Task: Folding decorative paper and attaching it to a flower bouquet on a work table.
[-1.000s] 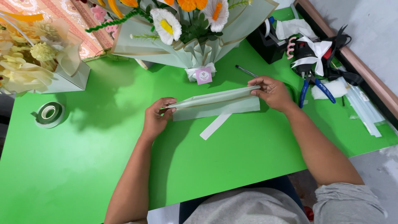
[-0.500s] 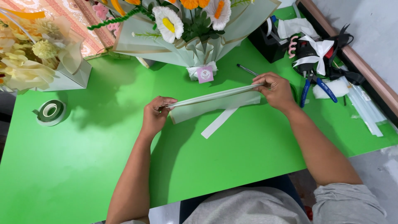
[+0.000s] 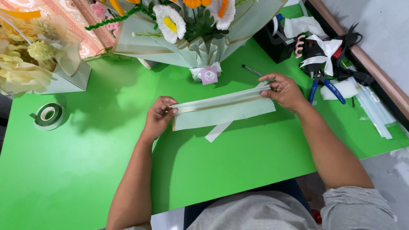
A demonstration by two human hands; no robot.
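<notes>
A long folded strip of pale green wrapping paper with a gold edge (image 3: 221,110) lies stretched across the green table (image 3: 255,157). My left hand (image 3: 158,117) pinches its left end between thumb and fingers. My right hand (image 3: 283,90) pinches its right end. The strip is held taut between both hands, just above the tabletop. A small white paper slip (image 3: 218,131) lies under the strip's lower edge.
A wrapped flower bouquet (image 3: 194,32) with a small tag (image 3: 209,76) stands behind the strip. A pale yellow bouquet (image 3: 38,59) sits far left, a green tape roll (image 3: 48,116) below it. Blue-handled pliers (image 3: 324,87), ribbons, a pen (image 3: 252,70) and glue sticks (image 3: 375,111) crowd the right.
Both hands have kept their grip on the strip's ends. The strip has been folded narrower and shifted slightly upward on the table.
</notes>
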